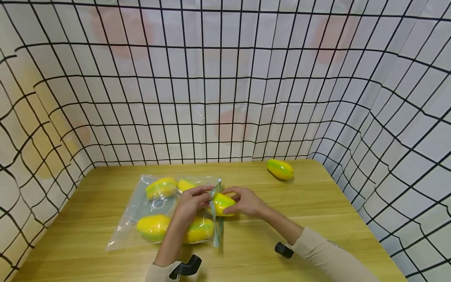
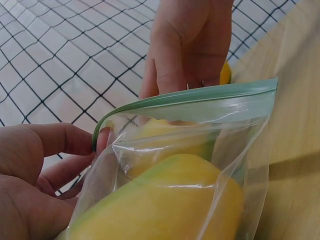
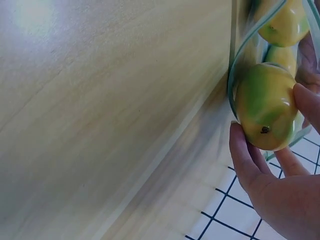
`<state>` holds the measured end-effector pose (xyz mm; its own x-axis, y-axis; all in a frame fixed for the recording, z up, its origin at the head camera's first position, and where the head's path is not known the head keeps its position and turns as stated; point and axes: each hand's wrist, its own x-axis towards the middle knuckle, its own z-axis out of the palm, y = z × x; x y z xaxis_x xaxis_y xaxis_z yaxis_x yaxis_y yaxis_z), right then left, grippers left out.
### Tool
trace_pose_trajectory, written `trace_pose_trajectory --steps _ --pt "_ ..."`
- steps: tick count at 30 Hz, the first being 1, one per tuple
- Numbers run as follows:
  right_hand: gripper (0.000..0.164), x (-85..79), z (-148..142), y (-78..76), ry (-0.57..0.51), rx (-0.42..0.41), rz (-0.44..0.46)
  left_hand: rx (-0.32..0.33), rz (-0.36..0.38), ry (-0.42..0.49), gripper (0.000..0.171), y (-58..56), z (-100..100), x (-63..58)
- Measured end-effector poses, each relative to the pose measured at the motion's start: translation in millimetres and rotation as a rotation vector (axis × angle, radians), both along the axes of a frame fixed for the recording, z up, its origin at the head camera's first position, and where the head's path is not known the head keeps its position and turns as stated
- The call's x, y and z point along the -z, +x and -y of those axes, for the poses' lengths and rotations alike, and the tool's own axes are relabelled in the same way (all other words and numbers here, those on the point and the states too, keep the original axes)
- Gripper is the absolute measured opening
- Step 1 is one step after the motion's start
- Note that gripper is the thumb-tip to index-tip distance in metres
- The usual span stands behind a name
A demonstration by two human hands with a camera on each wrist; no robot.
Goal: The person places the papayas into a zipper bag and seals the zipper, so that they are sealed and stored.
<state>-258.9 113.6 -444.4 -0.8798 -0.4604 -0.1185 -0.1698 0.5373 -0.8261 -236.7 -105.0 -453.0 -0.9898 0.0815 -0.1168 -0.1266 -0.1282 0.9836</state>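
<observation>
A clear zip bag (image 1: 128, 219) with a green zip edge lies on the table, its mouth facing right and standing open. Several yellow-green papayas are inside, among them one at the back left (image 1: 162, 188) and one at the front left (image 1: 154, 227). My left hand (image 1: 190, 203) pinches the bag's rim near the zip (image 2: 200, 97). With curled fingers and thumb, my right hand (image 1: 248, 201) grips another papaya (image 3: 265, 107) at the bag's mouth, its far end within the opening. My left hand and forearm partly hide the bagged fruit.
One more papaya (image 1: 280, 169) lies loose on the wooden table (image 1: 303, 203), near the back edge at the right. Black grid netting (image 1: 211, 90) over white sheeting stands around the back and sides.
</observation>
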Motion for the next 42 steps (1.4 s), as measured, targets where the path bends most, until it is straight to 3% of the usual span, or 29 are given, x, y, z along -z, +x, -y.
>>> trace_pose_trajectory --steps 33,42 --pt "0.061 6.8 21.0 2.2 0.022 0.101 -0.039 0.002 -0.019 0.017 0.028 -0.3 1.2 1.4" --pt "0.063 7.6 18.0 4.4 -0.014 0.075 0.033 0.006 -0.018 0.017 0.029 -0.6 0.7 0.8"
